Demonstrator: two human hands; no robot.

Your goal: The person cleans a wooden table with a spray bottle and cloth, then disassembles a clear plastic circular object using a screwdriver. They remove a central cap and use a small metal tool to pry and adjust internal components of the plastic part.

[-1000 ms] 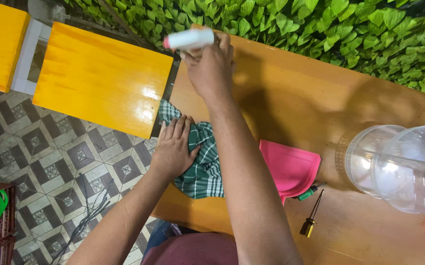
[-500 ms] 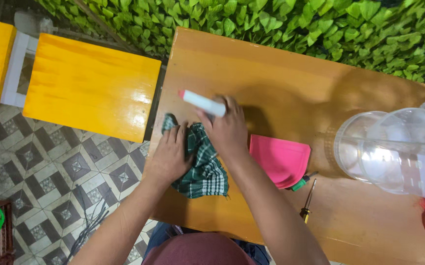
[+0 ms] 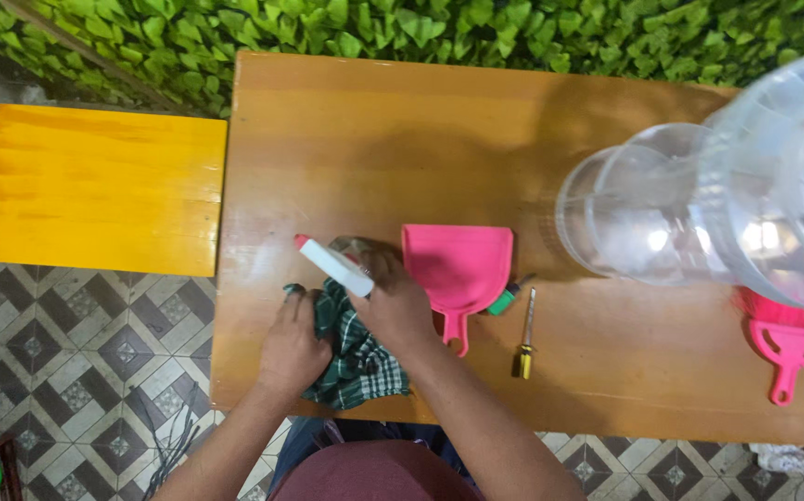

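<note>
While the right hand grips a white spray bottle just left of the pink dustpan, the left hand presses curled fingers on a crumpled (green checked) cloth lying at the wooden table's near edge.

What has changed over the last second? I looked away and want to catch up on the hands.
The right hand has brought the white spray bottle back from the far side of the table to just over the green checked cloth, keeping its grip. The left hand stays pressed on the cloth. The pink dustpan and screwdriver lie as before.
</note>
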